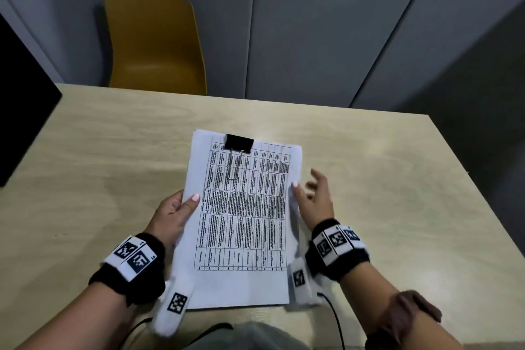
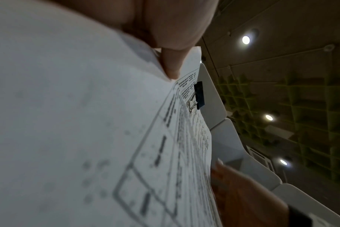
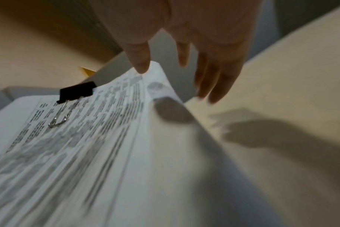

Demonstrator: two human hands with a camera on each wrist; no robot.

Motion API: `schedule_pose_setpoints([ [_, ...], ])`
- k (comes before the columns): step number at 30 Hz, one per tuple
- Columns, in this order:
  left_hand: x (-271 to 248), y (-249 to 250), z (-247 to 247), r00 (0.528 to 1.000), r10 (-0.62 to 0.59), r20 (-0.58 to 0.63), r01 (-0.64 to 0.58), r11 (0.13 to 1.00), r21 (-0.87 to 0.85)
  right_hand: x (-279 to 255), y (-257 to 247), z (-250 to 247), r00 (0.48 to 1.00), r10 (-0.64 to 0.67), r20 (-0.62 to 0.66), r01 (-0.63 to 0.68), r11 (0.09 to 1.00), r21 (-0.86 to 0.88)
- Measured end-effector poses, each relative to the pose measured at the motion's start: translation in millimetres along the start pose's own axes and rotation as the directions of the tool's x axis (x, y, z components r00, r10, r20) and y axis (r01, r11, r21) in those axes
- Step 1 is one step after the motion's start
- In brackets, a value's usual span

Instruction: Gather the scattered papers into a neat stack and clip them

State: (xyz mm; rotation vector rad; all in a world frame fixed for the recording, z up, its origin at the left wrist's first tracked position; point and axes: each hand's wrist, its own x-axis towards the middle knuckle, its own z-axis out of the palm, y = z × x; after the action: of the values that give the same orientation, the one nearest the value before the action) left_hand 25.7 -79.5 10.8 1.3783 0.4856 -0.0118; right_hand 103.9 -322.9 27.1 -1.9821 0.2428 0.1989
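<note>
A stack of white papers (image 1: 244, 221) printed with a table lies lengthwise in front of me over the wooden table (image 1: 383, 179). A black binder clip (image 1: 239, 142) bites its far edge, silver handle folded flat on the top sheet. My left hand (image 1: 181, 204) grips the stack's left edge, thumb on top and fingers underneath. My right hand (image 1: 308, 187) is beside the right edge with fingers spread and straight; its thumb tip touches that edge. The left wrist view shows the thumb (image 2: 171, 64) on the papers (image 2: 87, 122) and the clip (image 2: 199, 95). The right wrist view shows the clip (image 3: 77, 92) and the right edge curling upward.
A yellow chair (image 1: 154, 42) stands behind the table's far edge. A black panel (image 1: 20, 111) juts in at the left. Grey wall panels (image 1: 312, 23) rise behind. Black cables (image 1: 335, 318) trail off the near edge by my arms.
</note>
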Motion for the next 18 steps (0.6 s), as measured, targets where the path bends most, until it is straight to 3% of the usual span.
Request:
schedule_pose_setpoints([
  [2,4,0,-2,1.0,0.014,-0.006,-0.014,1.0,-0.004,-7,12,4,0.979,0.142,0.145,-0.152,0.987,0.059],
  [3,7,-1,-2,1.0,0.028,-0.011,-0.028,1.0,0.011,-9,17,6,0.974,0.158,0.162,-0.167,0.985,0.048],
  [6,20,-9,-2,0.997,0.061,-0.04,-0.057,0.994,0.095,-5,28,16,0.981,0.164,0.103,-0.167,0.986,0.023],
  [13,46,-12,9,0.997,-0.018,-0.075,0.039,0.955,0.293,6,24,27,0.977,0.208,-0.034,-0.21,0.977,-0.043],
  [16,51,-6,6,1.0,0.0,-0.021,0.009,0.916,0.401,8,18,27,0.984,0.178,-0.005,-0.178,0.979,-0.098],
  [18,52,-5,-1,0.999,-0.037,-0.037,0.05,0.895,0.443,6,17,26,0.988,0.149,0.043,-0.139,0.975,-0.176],
])
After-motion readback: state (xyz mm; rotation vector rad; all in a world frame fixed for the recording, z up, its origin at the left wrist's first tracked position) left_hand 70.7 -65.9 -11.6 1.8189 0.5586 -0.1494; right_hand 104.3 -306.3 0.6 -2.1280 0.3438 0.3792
